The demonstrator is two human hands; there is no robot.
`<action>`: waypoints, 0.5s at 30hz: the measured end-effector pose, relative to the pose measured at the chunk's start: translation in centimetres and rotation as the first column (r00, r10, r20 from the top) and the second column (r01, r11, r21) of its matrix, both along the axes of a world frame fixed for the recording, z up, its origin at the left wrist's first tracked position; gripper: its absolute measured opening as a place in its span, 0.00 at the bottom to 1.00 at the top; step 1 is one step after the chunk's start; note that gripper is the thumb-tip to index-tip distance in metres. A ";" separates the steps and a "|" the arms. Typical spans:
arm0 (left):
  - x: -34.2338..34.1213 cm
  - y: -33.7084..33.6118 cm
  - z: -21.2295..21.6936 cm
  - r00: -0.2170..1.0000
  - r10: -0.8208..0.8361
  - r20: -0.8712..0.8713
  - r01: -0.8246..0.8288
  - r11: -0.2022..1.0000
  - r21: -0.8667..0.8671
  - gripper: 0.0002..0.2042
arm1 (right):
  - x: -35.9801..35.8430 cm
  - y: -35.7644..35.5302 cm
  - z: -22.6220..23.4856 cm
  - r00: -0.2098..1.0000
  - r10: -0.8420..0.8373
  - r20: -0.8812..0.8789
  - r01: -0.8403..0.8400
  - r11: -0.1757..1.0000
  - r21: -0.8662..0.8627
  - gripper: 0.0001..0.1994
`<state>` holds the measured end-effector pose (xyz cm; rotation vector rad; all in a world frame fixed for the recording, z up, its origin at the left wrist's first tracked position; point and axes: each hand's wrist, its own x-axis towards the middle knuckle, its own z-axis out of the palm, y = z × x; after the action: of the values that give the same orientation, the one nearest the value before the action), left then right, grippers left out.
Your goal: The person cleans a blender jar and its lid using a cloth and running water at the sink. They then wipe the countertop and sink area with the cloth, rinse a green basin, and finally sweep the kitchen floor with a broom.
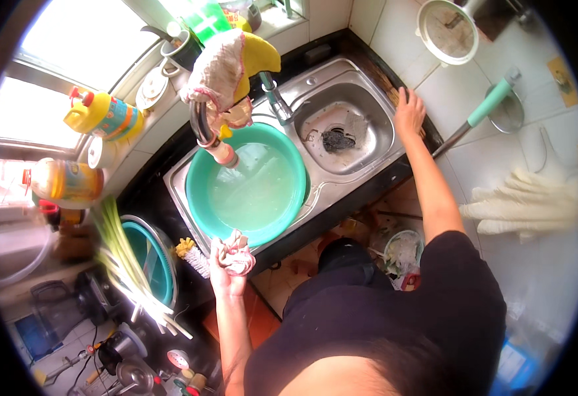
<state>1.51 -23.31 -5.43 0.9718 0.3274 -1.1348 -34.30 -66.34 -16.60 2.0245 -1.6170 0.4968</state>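
My left hand [223, 276] is closed round a crumpled pink-and-white cloth [237, 256], just in front of the near rim of a green basin [193, 198]. Cloudy water fills much of this basin, which stands on the left part of the steel sink counter. My right hand [410, 115] rests at the right edge of the counter, beside a brown strip that looks like wood. Its fingers are stretched out and nothing shows in them. Between the hands lies the steel sink bowl [379, 142], with a dark clump [337, 140] over its drain.
A tap [277, 102] rises behind the basin; cloths, one pale [217, 66] and one yellow [260, 56], hang over a curved pipe. Leeks [120, 257] lie across a teal tub [160, 280] at left. White gloves [527, 203] and a green-handled tool [490, 105] hang at right.
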 end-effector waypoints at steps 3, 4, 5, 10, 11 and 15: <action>0.2 1.2 -0.9 1.000 0.015 -0.015 -0.015 1.000 0.003 0.09 | 5.0 2.0 -1.8 0.845 0.439 0.305 -0.521 0.807 0.280 0.11; 0.4 1.9 -1.4 1.000 0.019 -0.014 -0.020 0.999 -0.027 0.10 | 7.2 3.4 -3.4 0.890 0.437 0.129 -0.436 0.733 0.522 0.11; 0.5 2.2 -1.6 1.000 0.027 -0.011 -0.028 0.997 -0.068 0.10 | 8.9 5.1 -5.0 0.897 0.435 0.078 -0.394 0.707 0.587 0.22; -0.2 1.1 -1.2 0.985 0.161 -0.056 -0.157 0.986 0.063 0.09 | 11.8 7.2 -11.0 0.968 0.249 0.029 -0.164 0.542 0.824 0.41; -0.2 1.2 -1.0 0.981 0.176 -0.081 -0.169 0.982 0.089 0.09 | 11.7 7.0 -11.4 0.969 0.239 0.065 -0.208 0.642 0.738 0.28; -0.2 3.1 -1.8 0.980 0.189 -0.057 -0.179 0.972 0.153 0.16 | 12.7 5.6 -6.7 0.937 0.199 0.288 -0.338 0.727 0.598 0.16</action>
<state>1.35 -20.26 -7.26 1.0096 0.5546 -0.9870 -21.63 -60.76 -23.31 2.8353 -1.7850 0.2674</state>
